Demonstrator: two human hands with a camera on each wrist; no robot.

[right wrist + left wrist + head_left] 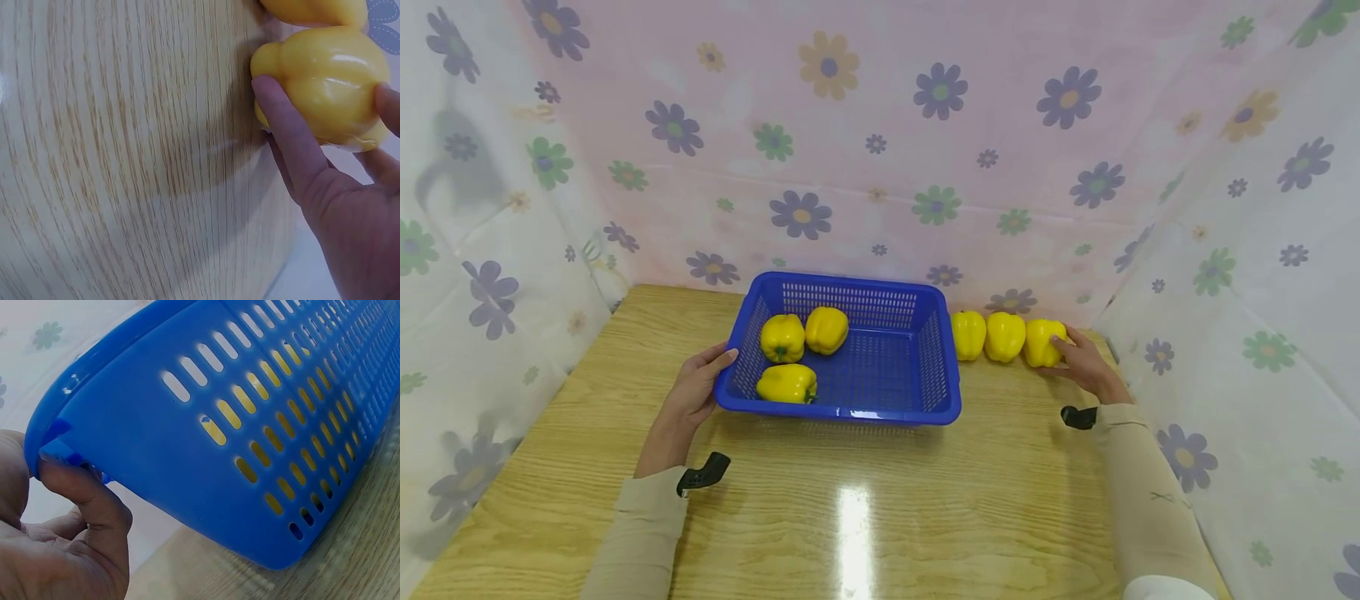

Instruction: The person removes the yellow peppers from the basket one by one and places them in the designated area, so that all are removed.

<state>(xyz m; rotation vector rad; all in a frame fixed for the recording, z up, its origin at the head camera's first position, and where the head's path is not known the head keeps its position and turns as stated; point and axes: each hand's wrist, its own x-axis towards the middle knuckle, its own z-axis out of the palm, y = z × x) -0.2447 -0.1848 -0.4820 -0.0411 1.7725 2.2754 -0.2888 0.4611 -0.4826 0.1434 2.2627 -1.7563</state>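
Note:
My left hand (692, 392) grips the left rim of a blue plastic basket (842, 412), fingers curled under the edge in the left wrist view. Slotted walls surround three yellow bell peppers in its left half: one at the back (827, 330), one at the left (782, 338), one lying at the front (787, 384). To the right of the basket, three more stand in a row against the back wall. My right hand (1086, 365) holds the rightmost bell pepper (1042, 342), with thumb and fingers on opposite sides of it in the right wrist view.
Between the basket and the held one are a bell pepper (968, 336) close to the basket wall and another bell pepper (1004, 337). A flowered cloth (880, 167) hangs behind and at both sides of the wooden table (970, 517).

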